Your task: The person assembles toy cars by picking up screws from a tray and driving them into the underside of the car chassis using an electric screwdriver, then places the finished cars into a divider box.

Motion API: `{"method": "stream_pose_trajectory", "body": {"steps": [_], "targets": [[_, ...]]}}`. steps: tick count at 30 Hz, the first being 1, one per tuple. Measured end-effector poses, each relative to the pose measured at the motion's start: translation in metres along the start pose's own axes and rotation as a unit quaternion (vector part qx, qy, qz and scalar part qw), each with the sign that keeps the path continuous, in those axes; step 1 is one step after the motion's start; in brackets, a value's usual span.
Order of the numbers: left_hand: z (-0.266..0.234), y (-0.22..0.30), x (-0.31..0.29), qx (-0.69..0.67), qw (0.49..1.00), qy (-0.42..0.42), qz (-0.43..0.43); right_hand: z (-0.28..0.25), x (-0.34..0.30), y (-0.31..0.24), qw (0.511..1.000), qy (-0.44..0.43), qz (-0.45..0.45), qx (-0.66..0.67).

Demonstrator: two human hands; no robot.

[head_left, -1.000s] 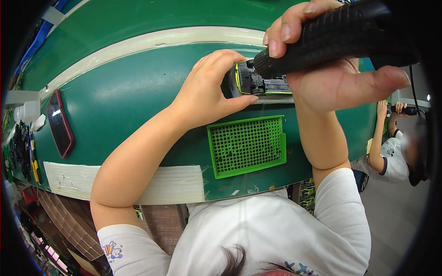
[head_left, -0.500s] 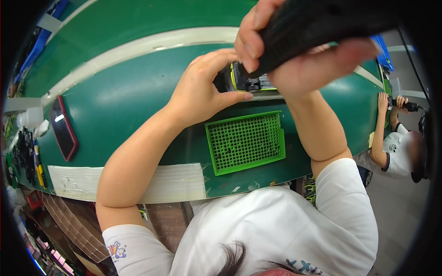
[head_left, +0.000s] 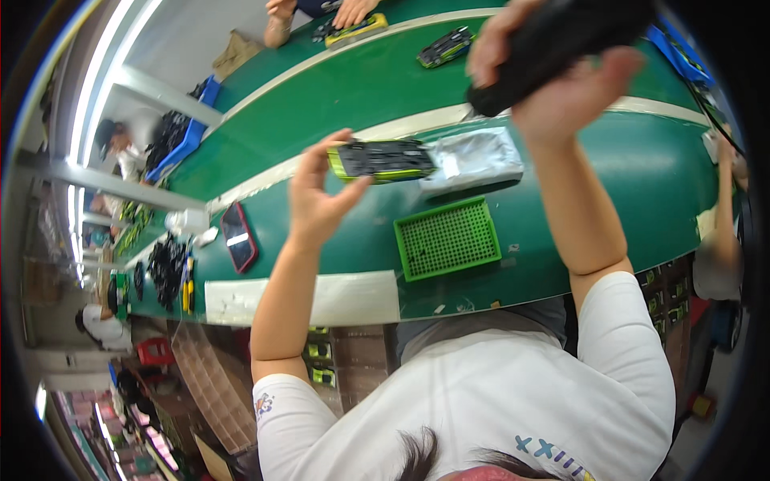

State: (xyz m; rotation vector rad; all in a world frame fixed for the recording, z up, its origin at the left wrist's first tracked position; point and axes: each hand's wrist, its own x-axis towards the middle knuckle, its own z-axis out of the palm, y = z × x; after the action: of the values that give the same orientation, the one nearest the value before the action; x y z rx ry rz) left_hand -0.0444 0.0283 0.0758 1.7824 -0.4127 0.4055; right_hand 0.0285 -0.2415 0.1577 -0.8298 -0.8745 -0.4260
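Observation:
My left hand [head_left: 315, 196] grips one end of a toy car [head_left: 387, 159], its thumb and fingers on either side. The car has a black underside facing up and a lime-green body edge. Its far end is beside a white, plastic-wrapped block [head_left: 480, 156]; whether they touch I cannot tell. My right hand [head_left: 557, 108] is wrapped round a bulky black hand-held tool [head_left: 553, 52], which looks like an electric screwdriver. The tool is raised above the table, to the right of the car, and blurred, its lower end apart from the car.
A green perforated tray [head_left: 449, 239] lies near me. Left of it are a white foam strip [head_left: 345, 299], a red-edged phone [head_left: 238, 236] and yellow-handled tools [head_left: 188, 284]. Across the green belt, another person's hands [head_left: 353, 12] work by a yellow fixture; another toy car [head_left: 446, 46] lies on the belt.
The tool has come away from the car. My left hand has shifted the car leftward, exposing the white block. The head view has also tilted, showing more of the far side.

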Motion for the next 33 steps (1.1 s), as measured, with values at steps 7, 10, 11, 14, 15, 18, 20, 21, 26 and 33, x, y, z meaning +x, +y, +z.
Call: {"method": "stream_pose_trajectory", "body": {"steps": [7,10,11,14,15,18,20,21,26,33], "targets": [[-0.116,0.063,-0.097,0.076,0.965,0.250,-0.012,0.000,0.017,-0.013,0.992,0.096,-0.003,-0.079],[-0.131,0.060,-0.113,0.266,0.933,0.224,-0.095,-0.003,0.021,-0.005,0.997,0.079,-0.022,0.003],[-0.132,0.058,-0.118,0.414,0.879,0.163,-0.172,-0.002,0.019,-0.006,0.993,0.101,0.001,0.061],[-0.113,0.029,-0.111,0.562,0.779,-0.024,-0.276,0.019,0.017,0.000,0.826,0.030,0.050,0.561],[-0.097,0.024,-0.099,0.582,0.743,-0.070,-0.324,0.019,0.017,0.001,0.824,0.032,0.050,0.564],[-0.077,-0.015,-0.057,0.582,0.790,0.025,-0.191,0.016,0.017,0.005,0.829,0.050,0.058,0.554],[-0.085,-0.036,-0.033,0.552,0.824,0.120,-0.040,0.026,0.018,0.012,0.813,0.040,0.036,0.580],[-0.083,-0.041,-0.014,0.513,0.845,0.152,0.007,0.020,0.017,0.010,0.814,0.039,0.037,0.579],[-0.071,-0.100,0.053,0.604,0.780,0.051,-0.155,0.004,0.013,0.003,0.988,0.133,0.037,-0.062],[-0.065,-0.108,0.069,0.593,0.767,0.027,-0.243,0.020,0.010,0.035,0.787,-0.008,0.076,0.612]]}}
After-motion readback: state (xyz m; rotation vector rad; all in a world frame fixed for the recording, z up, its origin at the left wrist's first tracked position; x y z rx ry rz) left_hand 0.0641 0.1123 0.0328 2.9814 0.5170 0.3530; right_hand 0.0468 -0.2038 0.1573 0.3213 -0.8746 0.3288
